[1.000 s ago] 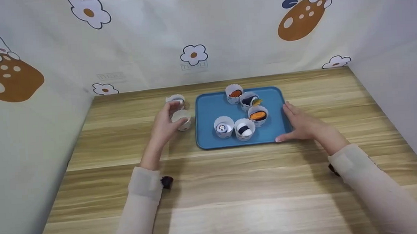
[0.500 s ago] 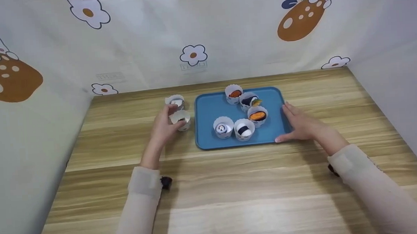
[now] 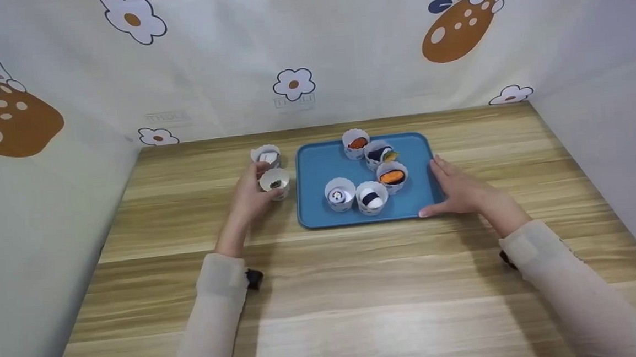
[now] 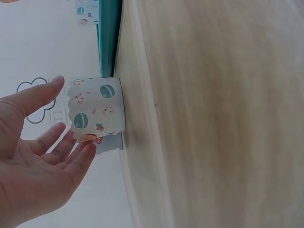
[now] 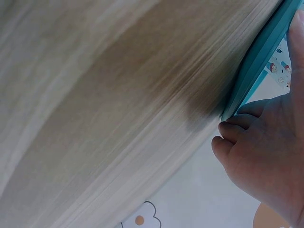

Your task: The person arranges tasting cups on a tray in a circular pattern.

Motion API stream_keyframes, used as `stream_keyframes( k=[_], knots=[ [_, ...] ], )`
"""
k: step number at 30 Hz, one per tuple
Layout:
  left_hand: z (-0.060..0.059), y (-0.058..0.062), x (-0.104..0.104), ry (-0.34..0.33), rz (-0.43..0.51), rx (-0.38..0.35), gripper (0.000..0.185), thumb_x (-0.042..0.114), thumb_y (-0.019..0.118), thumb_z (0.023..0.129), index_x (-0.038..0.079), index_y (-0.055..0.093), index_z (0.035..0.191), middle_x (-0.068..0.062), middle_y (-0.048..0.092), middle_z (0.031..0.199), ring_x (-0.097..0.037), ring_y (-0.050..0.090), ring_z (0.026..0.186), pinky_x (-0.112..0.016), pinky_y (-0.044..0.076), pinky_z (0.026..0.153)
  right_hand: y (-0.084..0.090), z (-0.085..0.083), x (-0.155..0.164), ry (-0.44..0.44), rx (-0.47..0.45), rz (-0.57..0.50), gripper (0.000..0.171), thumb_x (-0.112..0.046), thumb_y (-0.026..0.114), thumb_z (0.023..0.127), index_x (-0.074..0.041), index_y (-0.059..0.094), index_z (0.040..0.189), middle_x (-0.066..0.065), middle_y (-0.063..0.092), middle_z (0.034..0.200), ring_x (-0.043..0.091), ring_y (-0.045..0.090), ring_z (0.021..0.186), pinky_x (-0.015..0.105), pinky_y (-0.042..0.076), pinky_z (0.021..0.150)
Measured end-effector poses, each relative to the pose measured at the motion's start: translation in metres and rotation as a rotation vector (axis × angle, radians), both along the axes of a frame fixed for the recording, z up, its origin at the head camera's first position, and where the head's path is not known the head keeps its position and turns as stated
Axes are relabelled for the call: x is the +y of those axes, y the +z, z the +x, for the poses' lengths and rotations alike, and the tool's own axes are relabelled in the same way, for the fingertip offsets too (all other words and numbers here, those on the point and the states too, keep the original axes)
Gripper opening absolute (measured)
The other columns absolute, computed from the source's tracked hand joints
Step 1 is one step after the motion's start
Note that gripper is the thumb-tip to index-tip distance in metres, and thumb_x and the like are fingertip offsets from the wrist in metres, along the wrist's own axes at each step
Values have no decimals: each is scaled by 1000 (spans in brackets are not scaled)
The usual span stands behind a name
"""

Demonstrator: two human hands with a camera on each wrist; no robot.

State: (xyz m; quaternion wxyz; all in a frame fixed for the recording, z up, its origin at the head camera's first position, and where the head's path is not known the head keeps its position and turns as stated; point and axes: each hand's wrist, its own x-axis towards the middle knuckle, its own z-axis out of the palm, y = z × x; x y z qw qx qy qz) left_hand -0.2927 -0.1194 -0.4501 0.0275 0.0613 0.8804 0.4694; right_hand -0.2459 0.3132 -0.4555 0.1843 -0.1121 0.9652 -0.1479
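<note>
My left hand (image 3: 253, 196) left of frame centre, fingers relaxed and spread, my right hand (image 3: 462, 192) right of centre, flat, fingers straight, thumb out, both my forearms in pale sleeves

A: Could anyone read any text in there?

B: Not really. The cream cartoon-print cloth backdrop (image 3: 310, 52) had a small boxed mark under the white flower (image 3: 293, 84) at the back, and another faint one further left above a second flower (image 3: 158, 136), but both were too blurry to make out any letters.

A: What about the white scalloped paper cup (image 4: 97, 110) in the left wrist view?

B: It only had little printed pictures, teal balls and pinkish bits, no words or numbers. The flat blue plastic tray (image 3: 317, 170) had no label either.
</note>
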Motion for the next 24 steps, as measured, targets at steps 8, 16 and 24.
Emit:
stream_keyframes(
  k=[8,16,24],
  knots=[
    [-1,-4,2,6,-5,-1,68,1,75,81,-4,42,139,-28,47,145,-39,43,137,-48,31,118,-1,-2,0,-9,-9,7,135,-75,70,72,3,0,158,25,-6,166,45,1,153,59,12,123],
    [-4,-6,5,12,-22,-37,73,0,76,79,-4,38,141,-27,46,146,-39,43,137,-47,30,119,-1,-1,0,2,9,2,135,-75,70,72,5,2,157,27,-4,165,46,3,153,59,13,123],
    [-5,-7,7,20,-54,-38,66,0,76,79,-5,42,135,-27,48,144,-39,45,135,-47,32,118,-1,-1,0,-4,5,9,136,-76,70,72,4,2,157,26,-3,166,45,3,153,58,13,123]
  ],
)
